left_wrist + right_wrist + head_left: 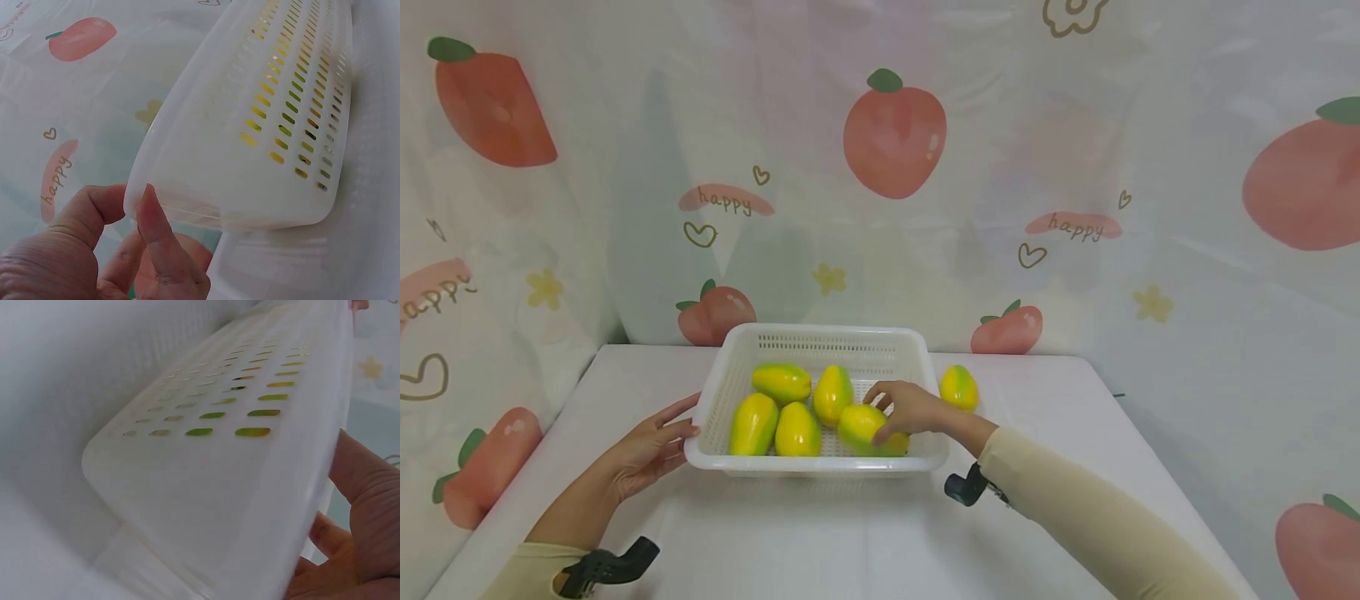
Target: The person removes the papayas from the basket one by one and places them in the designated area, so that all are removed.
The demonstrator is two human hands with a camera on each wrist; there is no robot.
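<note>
A white slotted plastic basket [816, 465] stands on the table with several yellow-green mangoes [754, 423] in it. At its left end my left hand [646, 454] pinches the rim, thumb and fingertip on either side of the edge [134, 203] in the left wrist view. My right hand [917, 408] reaches over the right rim into the basket. Its thumb and curled fingers grip a mango [855, 427] at the front right. In the right wrist view the basket wall [187, 487] hides the fingertips and that fruit.
One more mango [959, 387] lies on the table outside the basket, just beyond the right forearm. The white-covered table [820, 542] meets a fruit-printed backdrop [895, 267] behind the basket, with another printed sheet along the left side.
</note>
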